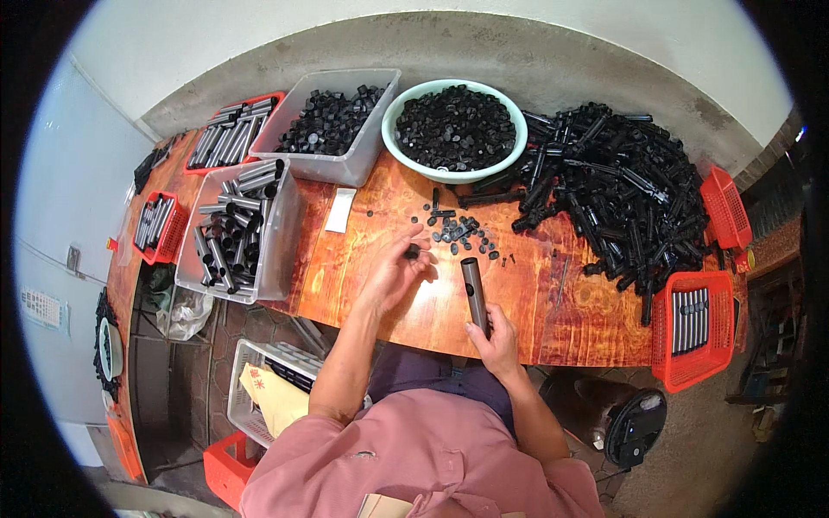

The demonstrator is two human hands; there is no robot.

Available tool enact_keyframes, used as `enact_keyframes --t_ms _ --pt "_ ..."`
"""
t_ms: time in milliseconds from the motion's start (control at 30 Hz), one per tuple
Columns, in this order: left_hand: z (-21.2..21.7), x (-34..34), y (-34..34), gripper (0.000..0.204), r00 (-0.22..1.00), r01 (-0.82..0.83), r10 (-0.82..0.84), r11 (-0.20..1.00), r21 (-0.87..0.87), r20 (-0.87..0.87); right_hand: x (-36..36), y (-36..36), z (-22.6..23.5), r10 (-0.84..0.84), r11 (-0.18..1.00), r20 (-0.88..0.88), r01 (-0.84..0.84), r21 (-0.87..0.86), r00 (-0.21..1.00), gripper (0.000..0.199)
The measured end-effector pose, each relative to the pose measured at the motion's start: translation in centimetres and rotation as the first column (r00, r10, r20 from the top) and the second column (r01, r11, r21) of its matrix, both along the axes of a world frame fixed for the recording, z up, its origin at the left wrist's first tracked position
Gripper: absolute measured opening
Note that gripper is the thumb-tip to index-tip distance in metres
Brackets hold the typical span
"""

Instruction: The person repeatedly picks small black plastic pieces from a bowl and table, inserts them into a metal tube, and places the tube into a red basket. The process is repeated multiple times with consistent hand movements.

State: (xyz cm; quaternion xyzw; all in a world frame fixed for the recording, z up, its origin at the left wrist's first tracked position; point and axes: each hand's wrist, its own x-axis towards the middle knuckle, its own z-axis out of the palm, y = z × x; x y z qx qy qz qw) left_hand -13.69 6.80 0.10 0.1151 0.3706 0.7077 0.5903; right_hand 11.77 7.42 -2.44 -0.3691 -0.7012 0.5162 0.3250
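My right hand (496, 342) is closed round the lower end of a dark grey metal tube (476, 293), which has a round hole near its upper end. The tube stands tilted over the front part of the wooden table (345, 293). To its left, my left hand (395, 273) grips a small black cap (413, 251) between thumb and fingers. Tube and cap are apart. Just beyond both hands, several small black caps (458, 233) lie scattered on the wood, with a few short black pieces among them.
Beyond the hands stands a pale green basin (393, 142) of small black parts. Clear plastic bins with black caps (330, 121) and metal tubes (237, 229) are at left. Black plastic parts (622, 190) are heaped at right. A red basket (669, 367) holds tubes at the right edge.
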Motion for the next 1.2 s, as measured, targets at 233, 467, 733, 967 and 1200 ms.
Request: enact_keyframes --t_ms 233,467,733,967,1200 --pt "-1.3 0.2 -0.9 0.019 0.991 0.002 0.003 0.999 0.035 -0.137 0.0 0.0 -0.6 -0.011 0.999 -0.003 0.011 0.037 1.000 0.036" --pt "0.8 2.1 -0.9 0.019 0.990 -0.111 0.114 0.993 -0.039 0.088 0.0 -0.1 -0.6 0.010 0.998 0.009 -0.010 0.064 1.000 0.037" --pt "0.7 3.5 -1.1 0.020 0.992 -0.093 0.086 0.992 0.080 0.092 -0.1 -0.1 -0.9 -0.005 0.984 0.043 -0.002 0.176 0.999 0.036" --pt "0.5 6.2 -0.9 0.018 0.996 -0.034 0.019 0.982 0.187 0.083 -0.2 -0.2 -0.4 -0.006 0.982 0.056 -0.005 0.190 0.998 0.036" --pt "0.7 7.6 -0.8 0.021 1.000 -0.005 -0.001 0.985 0.171 0.031 -0.1 -0.2 -0.7 -0.012 0.988 0.037 0.006 0.157 0.999 0.036"
